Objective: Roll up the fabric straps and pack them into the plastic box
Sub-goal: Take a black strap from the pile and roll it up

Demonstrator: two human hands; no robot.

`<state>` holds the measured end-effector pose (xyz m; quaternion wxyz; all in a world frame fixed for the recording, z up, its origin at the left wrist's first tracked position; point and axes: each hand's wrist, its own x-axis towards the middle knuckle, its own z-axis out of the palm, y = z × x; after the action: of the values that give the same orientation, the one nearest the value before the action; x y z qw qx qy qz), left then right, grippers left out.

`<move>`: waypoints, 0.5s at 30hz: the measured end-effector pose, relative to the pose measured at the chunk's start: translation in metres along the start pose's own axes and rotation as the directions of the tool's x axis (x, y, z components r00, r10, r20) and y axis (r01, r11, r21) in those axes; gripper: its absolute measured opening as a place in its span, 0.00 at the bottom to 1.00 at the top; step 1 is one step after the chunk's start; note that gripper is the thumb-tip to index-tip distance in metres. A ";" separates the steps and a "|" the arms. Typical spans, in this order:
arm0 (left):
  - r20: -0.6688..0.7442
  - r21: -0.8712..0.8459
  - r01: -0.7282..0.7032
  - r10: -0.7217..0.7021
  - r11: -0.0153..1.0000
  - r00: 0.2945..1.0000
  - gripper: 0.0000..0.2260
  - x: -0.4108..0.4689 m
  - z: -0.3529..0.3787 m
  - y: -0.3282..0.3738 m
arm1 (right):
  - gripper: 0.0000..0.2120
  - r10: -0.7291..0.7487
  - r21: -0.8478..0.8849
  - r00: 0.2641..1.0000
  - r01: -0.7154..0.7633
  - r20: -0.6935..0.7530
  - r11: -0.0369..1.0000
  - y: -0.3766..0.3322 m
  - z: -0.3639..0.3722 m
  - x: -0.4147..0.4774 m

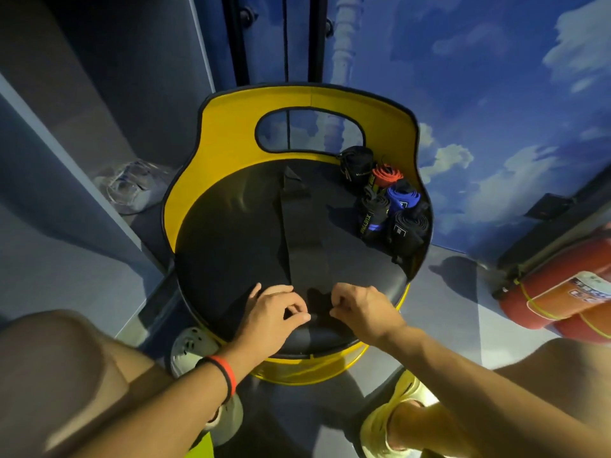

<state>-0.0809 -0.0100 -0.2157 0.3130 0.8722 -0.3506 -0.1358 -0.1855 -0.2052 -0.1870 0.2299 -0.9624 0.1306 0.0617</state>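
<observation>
A long black fabric strap (302, 226) lies flat down the middle of the round black seat (224, 233) of a yellow chair. Its near end sits between my hands at the seat's front edge. My left hand (276, 314) pinches that end from the left with thumb and fingers. My right hand (360, 307) grips it from the right, fingers curled. Several rolled straps (386, 200) in black, red and blue are piled at the seat's right rear. A clear plastic box (132, 186) stands on the floor to the left.
The chair's yellow back (231, 127) curves round the seat's far side. A red fire extinguisher (562, 292) lies on the floor at right. My knees and pale shoes (393, 414) flank the chair's front. A grey wall stands left.
</observation>
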 end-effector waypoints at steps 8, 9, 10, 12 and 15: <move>-0.212 -0.004 0.069 -0.068 0.998 0.975 0.04 0.001 0.013 -0.001 | 0.16 -0.359 -0.324 0.919 0.293 -0.165 0.900 0.004 0.028 -0.015; -0.222 -0.009 0.069 -0.070 0.998 0.973 0.05 0.003 0.013 0.000 | 0.18 -0.356 -0.308 0.921 0.296 -0.160 0.904 0.004 0.027 -0.018; -0.225 -0.003 0.069 -0.068 0.998 0.972 0.05 0.004 0.012 0.001 | 0.19 -0.343 -0.295 0.926 0.288 -0.158 0.911 0.006 0.026 -0.019; -0.222 0.010 0.063 -0.059 0.998 0.973 0.05 0.006 0.013 0.002 | 0.21 -0.307 -0.256 0.939 0.262 -0.155 0.930 0.009 0.025 -0.019; -0.230 0.002 0.020 -0.019 1.000 0.973 0.03 0.005 0.015 -0.004 | 0.18 -0.284 -0.185 0.945 0.253 -0.163 0.950 0.007 0.025 -0.013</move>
<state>-0.0823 -0.0176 -0.2301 0.3484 0.8861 -0.3035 -0.0363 -0.2012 -0.1971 -0.2101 0.1443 -0.9881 0.0135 -0.0507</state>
